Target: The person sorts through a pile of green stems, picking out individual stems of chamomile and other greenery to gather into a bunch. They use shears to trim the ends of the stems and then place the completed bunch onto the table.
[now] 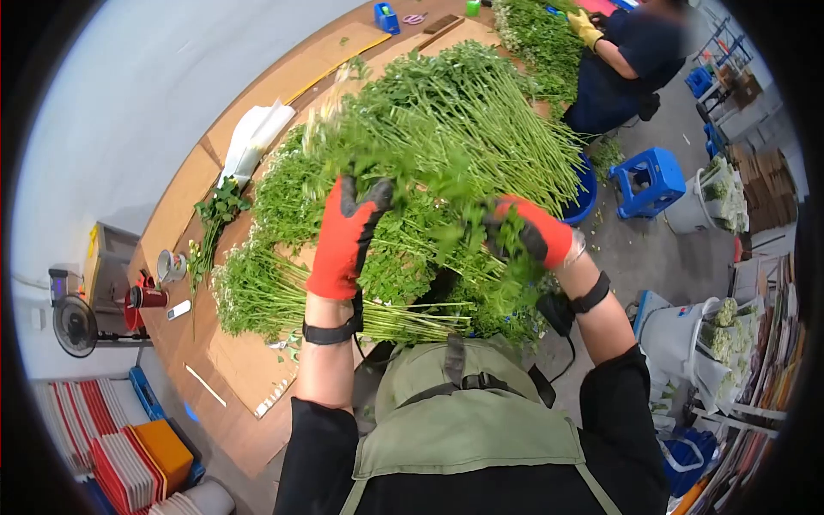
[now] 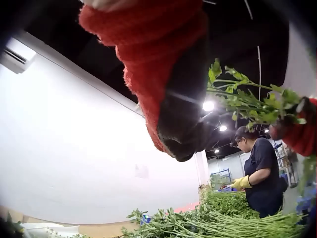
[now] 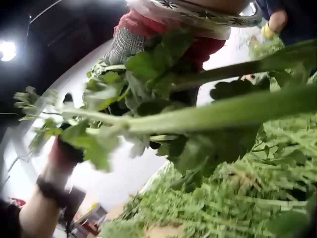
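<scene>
My right hand (image 1: 528, 232), in a red and black glove, grips a leafy green stem (image 3: 198, 119). Its leaves partly cover the fingers in the head and right wrist views. My left hand (image 1: 348, 227), gloved alike, is raised over the pile with fingers curled at the other end of the leafy sprig (image 2: 247, 94). In the left wrist view the back of that glove hides most of the contact. Blurred foliage and pale flower tops (image 1: 326, 120) show just beyond the left hand. Below both hands lie heaps of cut greenery (image 1: 395, 275) with small white flowers.
A large bundle of long stems (image 1: 515, 129) spreads across the wooden table (image 1: 215, 318). White wrapping (image 1: 257, 133), loose cut flowers (image 1: 206, 232) and a tin (image 1: 172, 266) lie left. Another person (image 1: 631, 60) in yellow gloves works at the far right, near a blue stool (image 1: 652, 180).
</scene>
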### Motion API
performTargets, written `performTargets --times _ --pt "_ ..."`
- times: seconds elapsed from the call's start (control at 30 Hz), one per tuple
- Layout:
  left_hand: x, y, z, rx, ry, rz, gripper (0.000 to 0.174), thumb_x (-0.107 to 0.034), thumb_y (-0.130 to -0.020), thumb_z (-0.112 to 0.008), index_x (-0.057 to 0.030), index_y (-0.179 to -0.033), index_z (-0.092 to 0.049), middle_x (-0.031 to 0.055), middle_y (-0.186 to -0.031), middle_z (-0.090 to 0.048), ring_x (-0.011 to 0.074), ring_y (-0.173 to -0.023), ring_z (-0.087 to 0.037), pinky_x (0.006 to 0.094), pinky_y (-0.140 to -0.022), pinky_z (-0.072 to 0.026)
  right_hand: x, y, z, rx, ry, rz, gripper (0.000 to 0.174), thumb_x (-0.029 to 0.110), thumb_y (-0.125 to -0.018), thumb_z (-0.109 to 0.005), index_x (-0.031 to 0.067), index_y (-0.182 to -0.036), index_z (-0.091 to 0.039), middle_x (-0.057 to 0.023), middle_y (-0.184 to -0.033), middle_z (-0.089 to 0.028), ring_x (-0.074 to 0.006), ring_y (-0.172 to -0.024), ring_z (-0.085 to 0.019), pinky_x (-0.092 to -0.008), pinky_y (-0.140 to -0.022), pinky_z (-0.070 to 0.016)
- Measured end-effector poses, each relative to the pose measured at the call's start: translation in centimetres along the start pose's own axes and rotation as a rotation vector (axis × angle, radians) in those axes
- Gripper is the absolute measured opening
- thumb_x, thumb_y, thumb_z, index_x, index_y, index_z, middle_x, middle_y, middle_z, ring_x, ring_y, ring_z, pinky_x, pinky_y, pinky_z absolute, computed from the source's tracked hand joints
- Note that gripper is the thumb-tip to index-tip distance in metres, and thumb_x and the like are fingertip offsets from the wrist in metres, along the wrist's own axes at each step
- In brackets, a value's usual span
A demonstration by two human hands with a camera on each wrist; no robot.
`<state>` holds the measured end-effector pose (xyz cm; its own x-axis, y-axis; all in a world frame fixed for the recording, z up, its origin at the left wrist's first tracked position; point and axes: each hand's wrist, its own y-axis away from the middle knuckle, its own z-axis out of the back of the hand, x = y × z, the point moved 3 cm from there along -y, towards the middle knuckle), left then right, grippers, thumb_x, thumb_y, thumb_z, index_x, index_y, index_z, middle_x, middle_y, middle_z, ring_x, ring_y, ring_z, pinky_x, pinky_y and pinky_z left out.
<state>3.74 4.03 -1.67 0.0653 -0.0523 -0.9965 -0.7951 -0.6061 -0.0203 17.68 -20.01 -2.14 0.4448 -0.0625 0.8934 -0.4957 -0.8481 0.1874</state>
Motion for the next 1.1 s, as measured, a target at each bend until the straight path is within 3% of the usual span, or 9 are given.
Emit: performTargets --times 0.17,0.37,0.47,0.6,0.67,0.8,1.0,1.07,1.1 --pt "0.2 1.5 -1.8 0.21 -0.75 -0.333 0.037 -0.014 -0.094 -0.049 -0.0054 -0.13 -0.051 0.006 -0.127 -0.059 0.0177 -0.107 -0.059 0.0377 -0.101 -0.0306 -7.6 2.5 -0.9 0.519 0.534 0.187 0.034 0.028 -0.096 -0.05 0.0011 -0.115 -0.056 -0.0102 -0.116 -0.058 -0.0181 -0.108 -0.053 -0.0327 -0.096 -0.0408" --pt "0.3 2.7 -3.7 0.164 -0.771 -0.393 0.038 -0.007 -0.095 -0.041 -0.0104 -0.133 -0.049 0.004 -0.127 -0.059 0.0174 -0.104 -0.058 0.0339 -0.099 -0.0309 -5.0 2.0 -5.9 0.167 -0.029 0.126 0.071 -0.004 -0.078 -0.054 0.0048 -0.144 -0.028 -0.0052 -0.138 -0.043 -0.0148 -0.122 -0.044 -0.0324 -0.099 -0.0388" --pt "0.8 2.8 -3.9 0.161 -0.855 -0.477 0.034 -0.008 -0.096 -0.044 -0.0079 -0.128 -0.053 0.0038 -0.122 -0.061 0.0181 -0.092 -0.059 0.0305 -0.086 -0.0388 -4.2 1.4 -7.1 0.085 -0.115 0.21 0.069 -0.008 -0.074 -0.058 0.004 -0.139 -0.037 -0.0047 -0.132 -0.048 -0.013 -0.117 -0.047 -0.0296 -0.095 -0.0412" --pt "2.0 2.5 -3.1 0.125 -0.436 0.032 0.039 -0.009 -0.09 -0.053 -0.0082 -0.129 -0.051 0.0151 -0.118 -0.06 0.0253 -0.088 -0.06 0.0359 -0.08 -0.0436 -5.0 1.3 -5.5 -0.119 0.136 0.053 0.038 -0.007 -0.073 -0.061 0.0005 -0.11 -0.057 -0.0014 -0.105 -0.061 -0.0104 -0.096 -0.056 -0.0262 -0.086 -0.0452" --pt "2.7 3.7 -3.1 0.101 -1.122 -0.519 0.04 -0.01 -0.092 -0.05 -0.0095 -0.132 -0.048 0.0222 -0.115 -0.059 0.0283 -0.094 -0.059 0.0364 -0.084 -0.044 -5.6 2.0 -5.5 -0.177 0.003 0.061 0.032 -0.007 -0.073 -0.06 0.0 -0.104 -0.058 -0.0015 -0.099 -0.062 -0.0099 -0.093 -0.057 -0.025 -0.084 -0.0455" --pt "1.7 3.1 -1.9 0.031 -0.878 -0.454 0.06 -0.001 -0.08 -0.055 -0.0104 -0.137 -0.04 0.0131 -0.116 -0.061 0.0318 -0.103 -0.06 0.0511 -0.102 -0.0307 -6.4 4.1 -4.2 -0.131 0.156 0.025 0.03 -0.005 -0.074 -0.057 0.0004 -0.104 -0.059 -0.0017 -0.099 -0.062 -0.0097 -0.093 -0.057 -0.0255 -0.085 -0.0451" --pt "1.0 2.5 -0.3 -0.008 -0.745 -0.572 0.051 -0.003 -0.087 -0.056 -0.0063 -0.137 -0.043 0.0054 -0.116 -0.059 0.0126 -0.094 -0.058 0.0224 -0.077 -0.0471 -7.8 5.2 -0.7 -0.127 0.24 -0.039 0.042 0.002 -0.073 -0.061 -0.001 -0.115 -0.057 -0.0049 -0.108 -0.062 -0.0135 -0.102 -0.056 -0.0287 -0.093 -0.042" --pt "2.6 2.4 -0.7 0.037 -0.376 -0.154 0.046 -0.006 -0.091 -0.053 -0.0057 -0.137 -0.043 0.0057 -0.12 -0.058 0.0122 -0.099 -0.057 0.0247 -0.082 -0.0468 -5.7 4.6 -2.5 -0.148 0.183 0.132 0.047 0.007 -0.074 -0.065 -0.0004 -0.12 -0.056 -0.0068 -0.118 -0.059 -0.0159 -0.109 -0.053 -0.0308 -0.096 -0.0397" --pt "2.1 3.0 -1.4 0.08 -0.653 -0.35 0.046 -0.006 -0.093 -0.043 -0.0137 -0.138 -0.043 0.0053 -0.132 -0.054 0.0221 -0.118 -0.053 0.0527 -0.108 -0.0185 -3.2 4.5 -4.9 -0.189 0.255 0.313 0.046 0.01 -0.075 -0.067 0.0011 -0.12 -0.057 -0.0077 -0.122 -0.056 -0.0184 -0.111 -0.052 -0.0322 -0.096 -0.0392"
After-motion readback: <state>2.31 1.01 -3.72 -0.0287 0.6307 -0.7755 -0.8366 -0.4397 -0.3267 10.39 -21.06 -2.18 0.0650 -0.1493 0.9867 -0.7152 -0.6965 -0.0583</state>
